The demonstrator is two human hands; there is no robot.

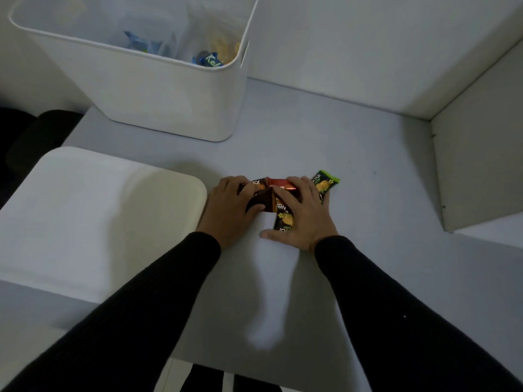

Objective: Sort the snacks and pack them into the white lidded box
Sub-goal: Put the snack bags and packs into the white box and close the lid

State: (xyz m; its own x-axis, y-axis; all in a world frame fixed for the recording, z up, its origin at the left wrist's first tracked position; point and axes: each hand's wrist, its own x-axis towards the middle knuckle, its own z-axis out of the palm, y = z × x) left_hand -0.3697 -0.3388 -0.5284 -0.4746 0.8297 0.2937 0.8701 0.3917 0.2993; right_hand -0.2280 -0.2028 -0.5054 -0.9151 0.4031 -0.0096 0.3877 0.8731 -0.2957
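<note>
Both hands press on a small pile of snack packets at center frame on a pale table. Left hand, fingers curled, covers a dark brown packet; right hand, fingers spread flat, lies over green-edged packets, w/ one green packet poking out at right. Cannot tell if either hand grips anything. White box, upper left, holds blue and yellow snacks. White lid lies at left.

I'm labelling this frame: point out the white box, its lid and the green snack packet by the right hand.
white box (158, 103), head view, front wall.
lid (93, 210), head view, top face.
green snack packet (325, 183), head view, printed front.
</note>
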